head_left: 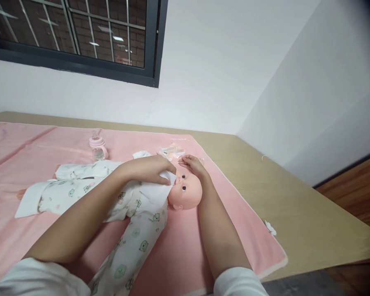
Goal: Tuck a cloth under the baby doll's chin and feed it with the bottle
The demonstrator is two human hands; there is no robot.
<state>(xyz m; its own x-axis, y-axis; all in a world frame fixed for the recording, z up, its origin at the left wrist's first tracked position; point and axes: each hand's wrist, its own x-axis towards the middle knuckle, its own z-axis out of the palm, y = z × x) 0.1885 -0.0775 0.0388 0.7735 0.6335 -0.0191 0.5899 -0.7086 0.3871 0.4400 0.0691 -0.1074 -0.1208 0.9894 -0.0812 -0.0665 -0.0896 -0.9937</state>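
A baby doll (187, 195) lies on its back on a pink mat (172, 246), its head to the right. It wears white clothes (142, 203) with a green animal print. My left hand (152, 168) reaches over the doll's chest and pinches a white cloth (169, 179) between thumb and fingers. The cloth's edge is at the doll's mouth and its lower part spreads over the neck and chest. At the far side of the doll's head is my right hand (191, 164), its fingers stretched out and the forearm alongside the crown. Whether it touches the head, I cannot tell.
A pink baby bottle (98, 147) stands beyond the doll's legs. A clear plastic packet (171, 152) lies beyond the hands. Something small and white (270, 227) sits at the mat's right edge. The wooden surface (253, 185) meets white walls, with a barred window above.
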